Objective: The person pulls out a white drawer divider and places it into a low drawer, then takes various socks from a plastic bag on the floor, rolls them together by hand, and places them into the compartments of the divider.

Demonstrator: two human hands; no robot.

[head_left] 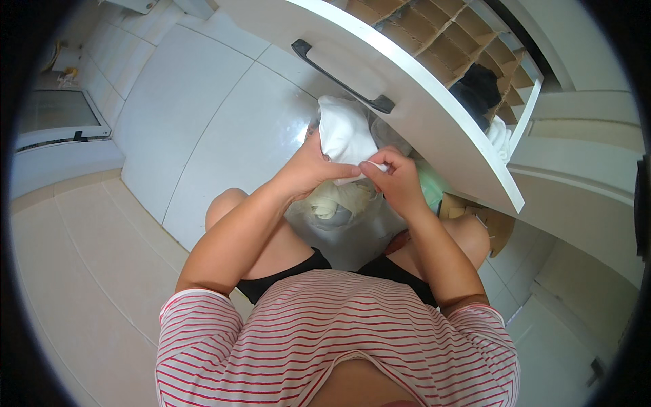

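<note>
A piece of white cloth (346, 129) is held in front of me, over the floor and beside the open drawer's front. My left hand (318, 165) grips its left side and lower edge, the thumb lying across the front. My right hand (391, 173) pinches a narrow end of the white cloth between thumb and fingers. Below both hands lies a clear plastic bag (356, 229) with pale cloth items (328, 203) inside. Whether the white cloth is a sock or another garment I cannot tell.
The white drawer (432, 86) with a black handle (341, 81) stands open, holding a cardboard divider grid (442, 35), black cloth (478, 91) and white cloth (498, 137). A green plastic bag (430, 183) and a cardboard box (475, 216) sit under its front, near my right knee.
</note>
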